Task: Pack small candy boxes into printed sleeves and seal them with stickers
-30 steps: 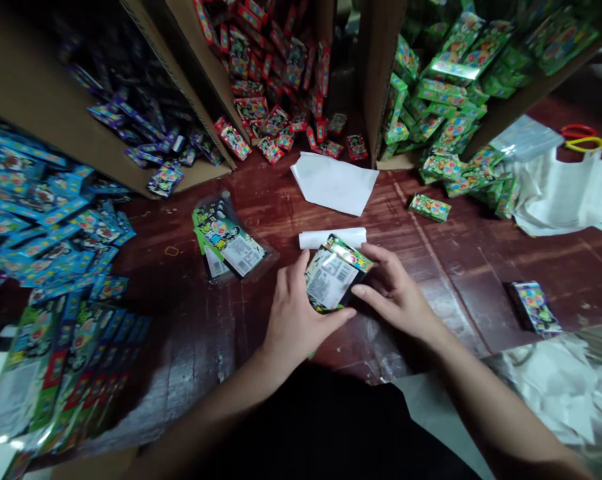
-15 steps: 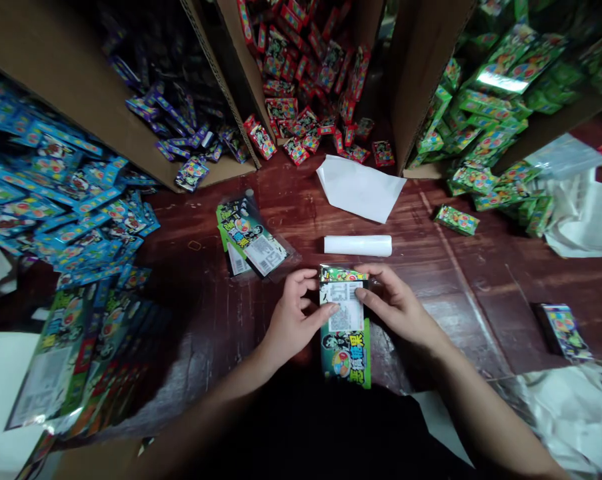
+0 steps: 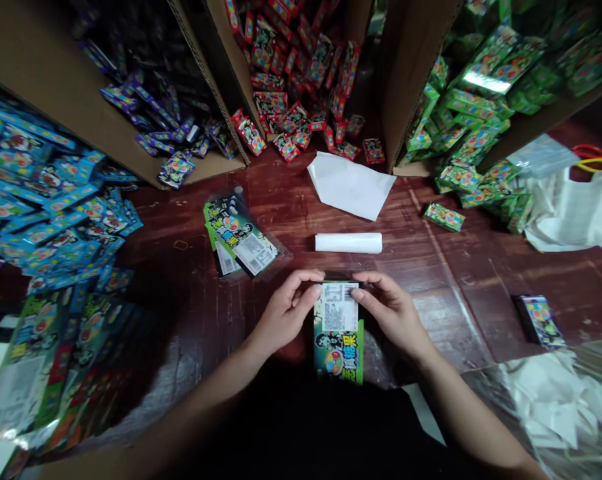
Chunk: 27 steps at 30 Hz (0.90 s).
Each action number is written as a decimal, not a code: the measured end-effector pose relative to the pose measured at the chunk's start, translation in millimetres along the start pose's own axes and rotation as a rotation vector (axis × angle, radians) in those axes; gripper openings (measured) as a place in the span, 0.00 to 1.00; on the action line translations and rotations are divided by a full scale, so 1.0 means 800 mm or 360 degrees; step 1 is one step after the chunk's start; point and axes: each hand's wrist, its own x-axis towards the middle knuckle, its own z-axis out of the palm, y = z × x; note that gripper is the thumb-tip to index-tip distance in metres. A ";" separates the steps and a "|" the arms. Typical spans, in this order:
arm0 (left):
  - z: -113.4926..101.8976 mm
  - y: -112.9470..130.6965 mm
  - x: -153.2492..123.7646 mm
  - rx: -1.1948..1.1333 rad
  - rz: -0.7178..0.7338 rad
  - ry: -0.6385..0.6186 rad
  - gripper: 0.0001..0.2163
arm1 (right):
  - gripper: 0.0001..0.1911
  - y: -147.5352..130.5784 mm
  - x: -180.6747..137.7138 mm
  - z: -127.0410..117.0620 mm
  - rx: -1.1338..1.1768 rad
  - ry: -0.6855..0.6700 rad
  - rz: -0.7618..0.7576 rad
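Green printed packet (image 3: 338, 353) lies near centre, on the near side of the white roll (image 3: 348, 243). Left hand (image 3: 285, 312) pinches its far left corner between thumb and fingers; right hand (image 3: 395, 315), likewise, far right. Judgement: light, equal pressure should keep edges square, uncreased.

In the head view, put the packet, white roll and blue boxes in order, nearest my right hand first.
1. Packet: held by the right hand.
2. White roll: just beyond the packet.
3. Blue boxes: heaped at far left.
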 end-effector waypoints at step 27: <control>-0.025 0.021 0.040 0.0015 -0.0103 -0.0347 0.07 | 0.10 -0.055 0.033 -0.043 -0.0168 -0.0474 0.0009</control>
